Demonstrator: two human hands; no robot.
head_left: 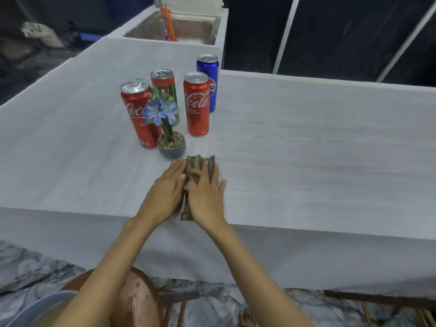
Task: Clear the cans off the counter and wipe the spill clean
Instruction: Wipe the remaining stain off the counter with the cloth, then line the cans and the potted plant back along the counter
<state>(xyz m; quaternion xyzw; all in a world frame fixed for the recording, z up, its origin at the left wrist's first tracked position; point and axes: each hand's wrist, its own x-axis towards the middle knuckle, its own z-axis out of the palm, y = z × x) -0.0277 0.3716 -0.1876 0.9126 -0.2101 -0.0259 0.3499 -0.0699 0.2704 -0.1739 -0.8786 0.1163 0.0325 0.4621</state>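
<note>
Four cans (196, 107) stand upright midway across the pale bench (306, 161), behind a potted plant (171, 147); at the near edge the left hand (165, 188) and right hand (205, 195) lie flat on a brown cloth (200, 164) with fingers straight. The bench top runs on rightward.

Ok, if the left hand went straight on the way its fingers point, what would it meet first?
Most likely the small grey flower pot: the left hand lies flat beside the cloth, fingertips aimed at the pot's near side. Depth is unclear from one view.
</note>
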